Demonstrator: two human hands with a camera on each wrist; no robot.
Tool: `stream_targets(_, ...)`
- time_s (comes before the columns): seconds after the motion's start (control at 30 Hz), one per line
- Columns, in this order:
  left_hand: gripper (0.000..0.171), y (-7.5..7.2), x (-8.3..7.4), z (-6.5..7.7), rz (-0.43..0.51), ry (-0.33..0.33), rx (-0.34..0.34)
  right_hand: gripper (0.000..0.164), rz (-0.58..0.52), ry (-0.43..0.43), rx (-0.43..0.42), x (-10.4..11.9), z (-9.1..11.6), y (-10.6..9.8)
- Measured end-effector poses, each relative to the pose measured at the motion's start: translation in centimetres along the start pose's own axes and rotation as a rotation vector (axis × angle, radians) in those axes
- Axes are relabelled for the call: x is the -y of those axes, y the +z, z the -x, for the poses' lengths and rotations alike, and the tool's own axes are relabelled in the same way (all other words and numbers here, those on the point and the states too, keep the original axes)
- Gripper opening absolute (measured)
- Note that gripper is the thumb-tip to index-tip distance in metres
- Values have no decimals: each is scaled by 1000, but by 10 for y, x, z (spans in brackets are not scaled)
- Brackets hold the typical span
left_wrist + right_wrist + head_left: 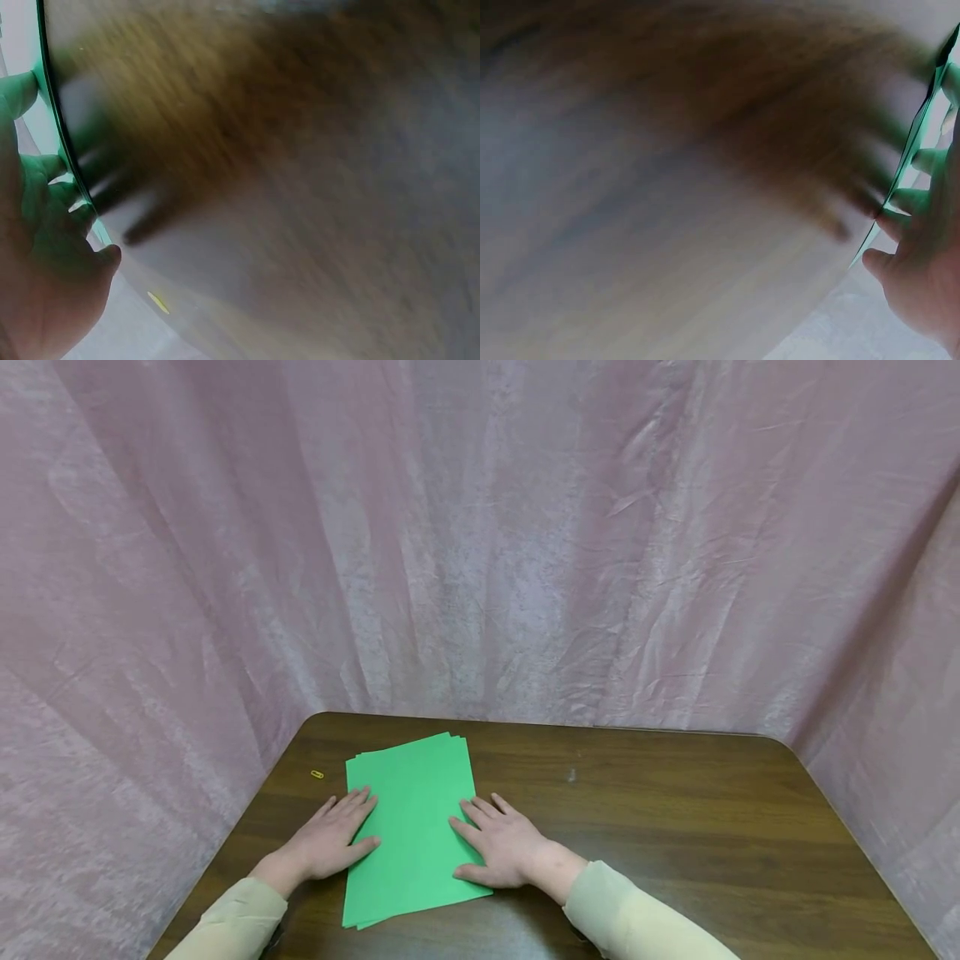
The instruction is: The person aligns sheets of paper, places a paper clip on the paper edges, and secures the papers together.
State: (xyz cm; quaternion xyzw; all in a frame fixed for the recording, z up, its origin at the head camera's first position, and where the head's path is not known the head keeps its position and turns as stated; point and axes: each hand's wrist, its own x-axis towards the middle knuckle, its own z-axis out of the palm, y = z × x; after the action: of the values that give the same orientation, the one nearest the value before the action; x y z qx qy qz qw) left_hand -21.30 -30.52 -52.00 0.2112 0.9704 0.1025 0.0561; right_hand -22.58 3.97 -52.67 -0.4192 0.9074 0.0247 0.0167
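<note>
A small stack of green paper sheets (416, 827) lies on the table, its edges slightly fanned out at the top and bottom corners. My left hand (330, 842) rests along the left edge, fingers spread and fairly straight, fingertips and thumb on the paper. On the opposite edge lies my right hand (506, 847), also flat with spread fingers touching the top sheet. Both wrist views show the hands from low at the side, the left hand (56, 247) and the right hand (919, 262) against the thin green paper edge.
A yellow paper clip (317, 774) lies on the table left of the stack, beyond the left hand. The brown wood-grain table (675, 827) has rounded far corners. Pink velvet curtain (480, 543) hangs behind it and at both sides.
</note>
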Motion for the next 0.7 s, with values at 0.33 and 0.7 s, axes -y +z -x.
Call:
stream_targets(0.33,77,5,-12,-13,10,33,12,82,3,-3,-21,-9,16,1)
stream_targets(0.7,76,8,-37,-34,-13,71,46,82,-39,-16,-81,-22,48,4)
